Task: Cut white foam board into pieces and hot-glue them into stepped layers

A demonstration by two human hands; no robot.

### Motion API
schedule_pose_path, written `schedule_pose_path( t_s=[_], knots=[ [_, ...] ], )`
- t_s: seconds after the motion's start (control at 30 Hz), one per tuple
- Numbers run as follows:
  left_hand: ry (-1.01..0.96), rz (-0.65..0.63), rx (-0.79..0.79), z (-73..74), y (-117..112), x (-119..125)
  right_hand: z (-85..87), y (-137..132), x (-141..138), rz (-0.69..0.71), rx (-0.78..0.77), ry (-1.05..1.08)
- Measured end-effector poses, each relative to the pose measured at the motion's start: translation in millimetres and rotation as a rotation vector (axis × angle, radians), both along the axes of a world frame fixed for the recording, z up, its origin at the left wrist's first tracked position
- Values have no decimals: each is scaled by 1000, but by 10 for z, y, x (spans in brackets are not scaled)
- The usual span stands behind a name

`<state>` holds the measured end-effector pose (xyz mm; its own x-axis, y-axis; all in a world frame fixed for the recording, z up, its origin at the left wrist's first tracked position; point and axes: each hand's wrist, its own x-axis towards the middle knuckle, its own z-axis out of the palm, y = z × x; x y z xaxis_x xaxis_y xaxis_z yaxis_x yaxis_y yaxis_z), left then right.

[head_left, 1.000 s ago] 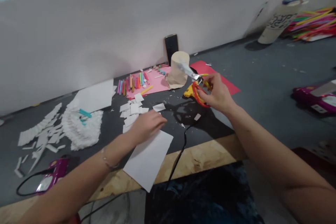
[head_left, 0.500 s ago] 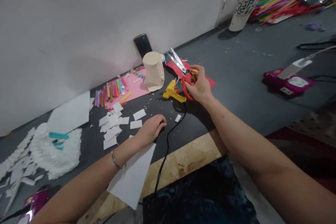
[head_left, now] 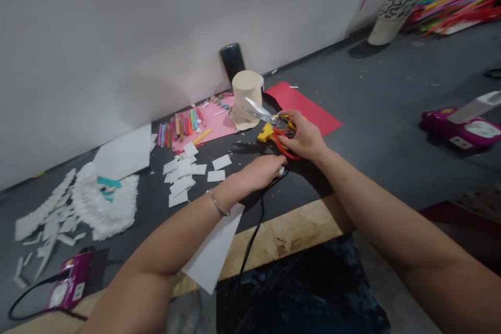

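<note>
My right hand (head_left: 304, 138) grips a pair of scissors (head_left: 261, 114) by the red and yellow handles. Their blades are parted and point left, in front of a cream fabric-covered cylinder (head_left: 246, 95). Beneath the scissors lies a yellow glue gun (head_left: 266, 132), partly hidden by the handles. Just below it, my left hand (head_left: 268, 169) is closed at the fingertips on a small white piece (head_left: 281, 170), beside the black cord (head_left: 256, 227). Left of this hand, several white rectangles (head_left: 185, 168) lie loosely heaped on the dark table. A white sheet (head_left: 213, 255) sits under my left forearm.
Coloured sticks (head_left: 183, 128) lie on pink paper (head_left: 219, 124). A phone (head_left: 232, 60) leans on the wall behind the cylinder. Red paper (head_left: 309, 107) lies beyond my right hand. White fluffy material (head_left: 117, 214) is at left, purple power strips (head_left: 462, 125) at right and lower left, a bottle (head_left: 391, 15) at back.
My left hand has moved right and reached the small white piece. My right hand has brought the scissors off the red paper, their blades now swung left. The view has shifted left.
</note>
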<state>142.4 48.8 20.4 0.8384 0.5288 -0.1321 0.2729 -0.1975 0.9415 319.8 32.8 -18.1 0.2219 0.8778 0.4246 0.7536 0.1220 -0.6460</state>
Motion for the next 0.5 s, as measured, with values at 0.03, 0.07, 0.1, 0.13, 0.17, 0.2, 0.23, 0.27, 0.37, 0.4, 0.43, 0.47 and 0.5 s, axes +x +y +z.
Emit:
schedule_pose_path(
  t_s=[0.03, 0.07, 0.1, 0.13, 0.17, 0.2, 0.23, 0.27, 0.37, 0.4, 0.43, 0.47, 0.5],
  knots=[
    [-6, 21, -24, 7, -16, -2, -11, -5, -4, -7, -4, 16],
    [-7, 42, -28, 21, -37, -13, -20, -11, -7, -14, -9, 32],
    [-4, 60, -14, 48, -61, -41, -27, -19, -8, -24, -13, 48],
    [-2, 78, 6, 91, -87, -91, -31, -28, -9, -44, -15, 64],
    [1, 97, 29, 152, -115, -170, -35, -38, -8, -67, -22, 74],
    [2, 120, 50, 233, -143, -282, -40, -48, -6, -93, -30, 83],
    [6, 153, 72, 333, -172, -431, -48, -56, -3, -109, -39, 97],
    [14, 190, 108, 450, -201, -618, -59, -63, 1, -133, -44, 110],
    [138, 365, 256, 851, -270, -1394, -114, -72, 20, -185, -60, 115],
    [204, 457, 288, 980, -277, -1712, -135, -73, 28, -202, -55, 113],
    [272, 581, 325, 1099, -270, -2049, -155, -73, 36, -221, -54, 113],
    [352, 705, 389, 1204, -248, -2400, -172, -73, 45, -247, -65, 103],
    [469, 788, 465, 1294, -210, -2756, -184, -74, 53, -265, -85, 90]
  ],
)
